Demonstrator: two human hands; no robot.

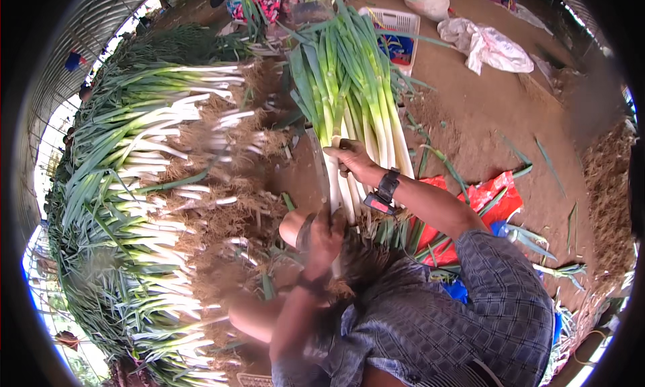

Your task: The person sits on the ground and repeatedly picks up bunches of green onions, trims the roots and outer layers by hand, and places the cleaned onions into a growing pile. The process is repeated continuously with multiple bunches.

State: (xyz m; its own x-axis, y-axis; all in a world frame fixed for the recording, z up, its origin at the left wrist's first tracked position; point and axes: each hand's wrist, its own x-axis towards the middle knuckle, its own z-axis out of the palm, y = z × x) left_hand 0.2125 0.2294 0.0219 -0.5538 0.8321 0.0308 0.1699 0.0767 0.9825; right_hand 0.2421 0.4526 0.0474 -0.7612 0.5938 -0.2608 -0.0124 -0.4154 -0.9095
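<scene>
My right hand (354,160), with a dark watch (388,184) on its wrist, is closed on a leek (329,175) near where its white shank turns green. The leek lies over the left side of a pile of leeks (369,91), leaves pointing away from me. Lower down, my left hand (325,234) has its fingers curled in at the lower end of that leek. Motion blurs this hand, and what lies inside it is not clear. Just below it, a short white piece with brown roots (340,289) shows.
A long heap of leeks (134,205) fills the left, brown roots (228,226) turned toward me. A white crate (396,21) and a white sack (487,46) stand at the far side. Red plastic (494,195) and loose leaves lie on the soil at the right.
</scene>
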